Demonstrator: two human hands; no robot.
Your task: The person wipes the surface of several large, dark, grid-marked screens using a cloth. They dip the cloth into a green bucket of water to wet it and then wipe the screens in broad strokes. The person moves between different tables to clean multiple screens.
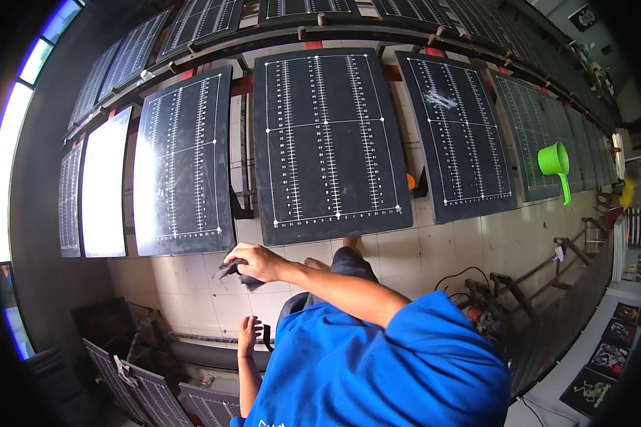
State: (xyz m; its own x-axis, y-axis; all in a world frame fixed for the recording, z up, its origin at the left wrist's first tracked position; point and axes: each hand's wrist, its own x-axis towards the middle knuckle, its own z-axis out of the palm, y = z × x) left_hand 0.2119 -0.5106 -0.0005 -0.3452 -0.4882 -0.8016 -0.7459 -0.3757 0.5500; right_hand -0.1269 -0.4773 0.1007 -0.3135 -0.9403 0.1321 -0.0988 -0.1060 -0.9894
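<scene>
Item one, your left hand (248, 333): hanging low beside your blue shirt, fingers loose, holding nothing. Item two, your right hand (258, 260): clenched on a dark cloth (232, 271), just below the lower edge of the large black screen-print frame (327, 142). Far right: a green scoop (555, 162) resting on another frame.

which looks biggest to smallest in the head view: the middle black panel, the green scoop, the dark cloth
1. middle black panel, by far the largest.
2. green scoop.
3. dark cloth in the right hand.
Scoop and cloth look close in size; the hand hides part of the cloth, so that order is unsure.
</scene>
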